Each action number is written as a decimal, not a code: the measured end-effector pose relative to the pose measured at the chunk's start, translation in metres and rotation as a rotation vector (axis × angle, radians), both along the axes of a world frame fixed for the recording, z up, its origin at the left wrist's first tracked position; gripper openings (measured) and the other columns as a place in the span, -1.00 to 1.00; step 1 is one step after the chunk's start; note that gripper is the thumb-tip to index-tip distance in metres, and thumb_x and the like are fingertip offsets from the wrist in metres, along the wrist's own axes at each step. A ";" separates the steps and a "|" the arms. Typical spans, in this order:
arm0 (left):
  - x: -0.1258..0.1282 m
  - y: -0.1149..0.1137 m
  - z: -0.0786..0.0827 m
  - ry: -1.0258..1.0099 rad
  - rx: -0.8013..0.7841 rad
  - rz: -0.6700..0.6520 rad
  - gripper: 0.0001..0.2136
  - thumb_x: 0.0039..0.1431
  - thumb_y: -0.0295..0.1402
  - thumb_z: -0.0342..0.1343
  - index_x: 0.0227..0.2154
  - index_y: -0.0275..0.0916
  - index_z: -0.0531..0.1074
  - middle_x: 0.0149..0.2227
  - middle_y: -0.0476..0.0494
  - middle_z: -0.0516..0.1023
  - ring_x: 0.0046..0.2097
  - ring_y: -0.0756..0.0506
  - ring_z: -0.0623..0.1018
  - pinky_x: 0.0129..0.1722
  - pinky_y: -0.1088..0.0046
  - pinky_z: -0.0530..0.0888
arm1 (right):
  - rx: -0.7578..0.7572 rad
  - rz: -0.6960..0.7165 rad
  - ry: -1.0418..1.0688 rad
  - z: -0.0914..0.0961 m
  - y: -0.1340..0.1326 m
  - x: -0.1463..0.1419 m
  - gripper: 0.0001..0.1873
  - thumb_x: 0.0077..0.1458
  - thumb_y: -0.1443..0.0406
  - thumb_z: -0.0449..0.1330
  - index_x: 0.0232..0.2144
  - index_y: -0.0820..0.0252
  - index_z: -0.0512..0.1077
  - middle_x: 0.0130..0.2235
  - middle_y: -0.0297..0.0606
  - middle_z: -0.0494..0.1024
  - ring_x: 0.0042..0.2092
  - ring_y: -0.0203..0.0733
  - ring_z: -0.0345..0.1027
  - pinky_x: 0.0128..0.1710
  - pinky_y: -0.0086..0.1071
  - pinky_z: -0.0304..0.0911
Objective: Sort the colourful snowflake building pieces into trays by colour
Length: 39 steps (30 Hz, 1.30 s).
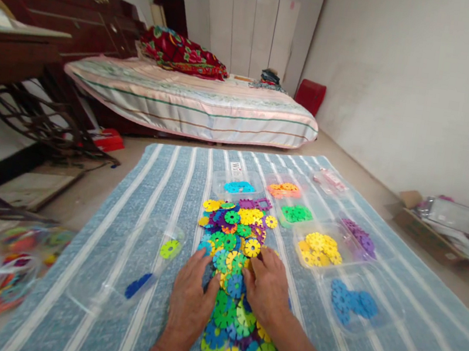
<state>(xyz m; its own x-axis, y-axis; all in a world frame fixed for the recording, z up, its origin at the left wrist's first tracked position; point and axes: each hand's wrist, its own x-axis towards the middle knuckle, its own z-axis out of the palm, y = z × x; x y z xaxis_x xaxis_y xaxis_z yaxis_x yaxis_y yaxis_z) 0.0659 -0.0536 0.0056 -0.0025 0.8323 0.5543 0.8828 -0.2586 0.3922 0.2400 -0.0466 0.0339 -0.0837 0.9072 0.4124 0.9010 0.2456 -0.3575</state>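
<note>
Head view. The left hand (192, 302) and right hand (268, 290) flank a long heap of slotted plastic discs (235, 285) in mixed colours, which lies between them and extends both beyond the fingertips and back between the forearms. The left hand is relaxed and unclenched, its thumb apart from the fingers, touching the heap's edge; the right hand's fingers bend over the opposite edge, and whether they grip a disc cannot be told. Left of the left hand, a clear tray (114, 257) holds a lime disc (170, 249) and dark-blue pieces (137, 286). Right of the right hand are blue discs (352, 301) in a clear container; beyond it, yellow discs (320, 249) and purple discs (358, 236). Farther ahead of both hands: green discs (296, 214), orange discs (284, 190) and light-blue discs (239, 187).
</note>
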 end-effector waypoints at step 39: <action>0.003 -0.003 0.002 -0.070 -0.079 -0.006 -0.72 0.16 -0.26 -0.02 -0.14 -0.26 0.43 0.06 -0.33 0.45 0.10 -0.26 0.43 0.09 0.00 0.37 | 0.087 0.125 -0.072 0.017 0.056 0.011 -0.75 0.18 0.41 0.03 -0.42 0.16 0.49 -0.25 -0.14 0.49 -0.07 -0.10 0.29 -0.03 -0.23 0.22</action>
